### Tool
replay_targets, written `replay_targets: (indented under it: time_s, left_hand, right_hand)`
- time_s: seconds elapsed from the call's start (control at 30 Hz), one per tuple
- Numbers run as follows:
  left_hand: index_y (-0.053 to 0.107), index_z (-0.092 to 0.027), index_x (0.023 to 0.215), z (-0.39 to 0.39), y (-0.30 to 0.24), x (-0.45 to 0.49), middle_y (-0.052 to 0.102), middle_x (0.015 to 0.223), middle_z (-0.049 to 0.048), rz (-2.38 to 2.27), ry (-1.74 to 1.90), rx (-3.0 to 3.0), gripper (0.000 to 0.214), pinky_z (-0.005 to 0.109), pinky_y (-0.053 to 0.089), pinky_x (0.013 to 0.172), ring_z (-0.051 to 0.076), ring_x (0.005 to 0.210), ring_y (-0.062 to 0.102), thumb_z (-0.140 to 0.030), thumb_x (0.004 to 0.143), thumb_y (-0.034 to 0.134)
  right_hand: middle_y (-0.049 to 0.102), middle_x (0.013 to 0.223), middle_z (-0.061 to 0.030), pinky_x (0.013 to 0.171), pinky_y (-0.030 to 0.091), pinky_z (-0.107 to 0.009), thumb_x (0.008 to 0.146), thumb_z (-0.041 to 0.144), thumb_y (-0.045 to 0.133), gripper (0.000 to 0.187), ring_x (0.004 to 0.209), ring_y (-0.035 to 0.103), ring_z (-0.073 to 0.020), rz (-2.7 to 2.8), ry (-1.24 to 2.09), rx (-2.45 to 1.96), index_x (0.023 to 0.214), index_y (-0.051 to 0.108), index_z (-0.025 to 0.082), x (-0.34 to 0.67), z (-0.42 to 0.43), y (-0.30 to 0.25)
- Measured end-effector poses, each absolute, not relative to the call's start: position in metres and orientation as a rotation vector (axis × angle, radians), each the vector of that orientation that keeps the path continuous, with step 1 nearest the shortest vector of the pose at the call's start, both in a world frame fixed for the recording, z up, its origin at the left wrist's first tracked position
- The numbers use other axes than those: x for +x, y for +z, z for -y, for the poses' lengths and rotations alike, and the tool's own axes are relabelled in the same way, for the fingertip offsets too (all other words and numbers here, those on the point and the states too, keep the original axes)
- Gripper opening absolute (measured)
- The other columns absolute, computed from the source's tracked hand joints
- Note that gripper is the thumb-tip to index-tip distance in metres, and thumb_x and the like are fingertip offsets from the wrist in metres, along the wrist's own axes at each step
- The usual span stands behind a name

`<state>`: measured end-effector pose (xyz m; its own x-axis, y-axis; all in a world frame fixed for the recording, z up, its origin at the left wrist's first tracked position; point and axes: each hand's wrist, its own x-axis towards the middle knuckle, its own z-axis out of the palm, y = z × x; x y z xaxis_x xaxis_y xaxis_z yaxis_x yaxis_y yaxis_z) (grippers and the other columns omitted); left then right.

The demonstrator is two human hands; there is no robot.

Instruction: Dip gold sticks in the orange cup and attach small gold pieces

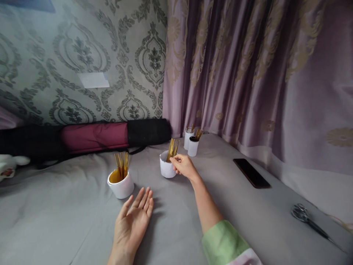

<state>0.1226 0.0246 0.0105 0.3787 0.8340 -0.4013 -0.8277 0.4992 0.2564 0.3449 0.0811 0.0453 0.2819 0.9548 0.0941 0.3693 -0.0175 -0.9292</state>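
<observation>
My right hand reaches forward, its fingers pinched on thin yellow sticks that stand in a white cup. My left hand lies flat on the grey cloth with fingers stretched out, holding nothing, just in front of a second white cup that holds more yellow sticks. Two smaller white cups with sticks stand farther back by the curtain.
A black phone lies on the grey cloth to the right, and scissors lie near the right edge. A long black and maroon bag rests against the patterned wall. A purple curtain hangs at the right.
</observation>
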Motion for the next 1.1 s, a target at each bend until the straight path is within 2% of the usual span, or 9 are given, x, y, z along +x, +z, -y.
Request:
replay_targets:
  time_s: [1.1]
  left_hand:
    - [0.037,-0.01,0.133,-0.025,0.007,0.123,0.05,0.126,0.02,-0.516,1.073,0.042,0.052,0.037,0.052,0.084,0.027,0.115,0.049,-0.018,0.083,0.048]
  right_hand:
    - [0.057,0.051,0.001,0.031,0.036,-0.016,0.074,0.044,0.055,0.029,0.036,0.05,-0.0075,0.971,0.569,-1.674,0.074,0.057,0.016,0.398,-0.068,0.046]
